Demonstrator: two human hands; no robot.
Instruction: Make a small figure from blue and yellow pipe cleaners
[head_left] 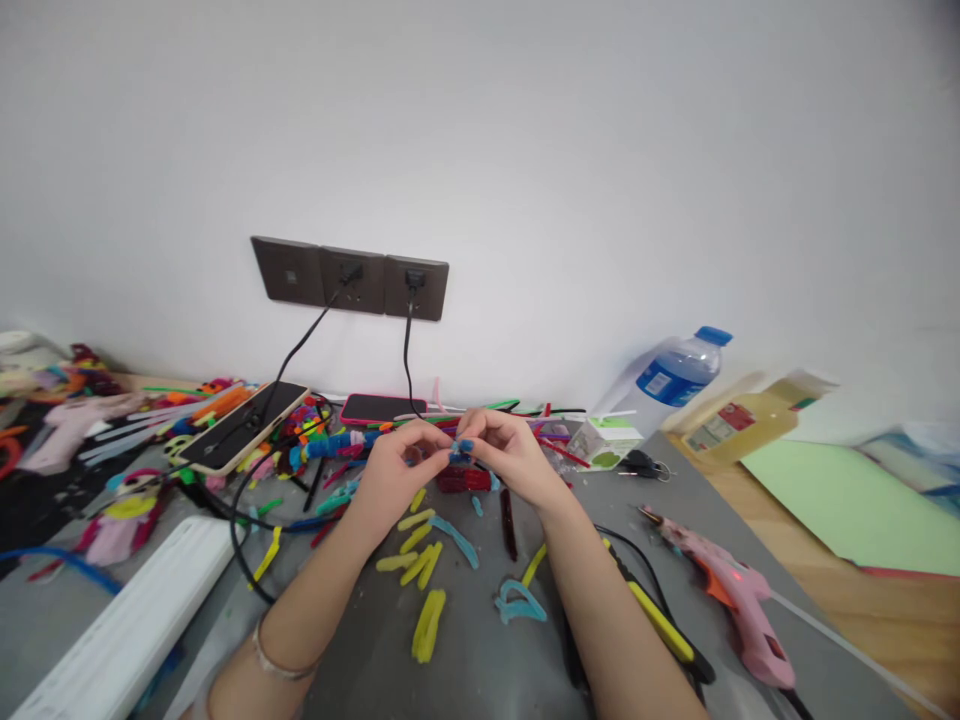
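Between the fingertips of both hands is a small blue fuzzy piece [460, 453], which looks like pipe cleaner. My left hand [401, 470] pinches it from the left, thumb and forefinger together. From the other side my right hand [514, 458] closes on it too. Fingers partly hide its shape. Just below lies a dark red bundle [463, 480], with a dark red strip [508, 525] to its right. Nearer me are short yellow pipe cleaner pieces [427, 625], a light blue curved strip [455, 540] and a light blue loop [521, 604].
A pink glue gun [739, 600] with a red light lies right, beside a yellow-and-black handled tool [660, 620]. Left are a white power strip [142, 620] and a phone [244, 430] on craft clutter. A bottle [679, 370], yellow jug [750, 415] and small box [606, 442] stand behind.
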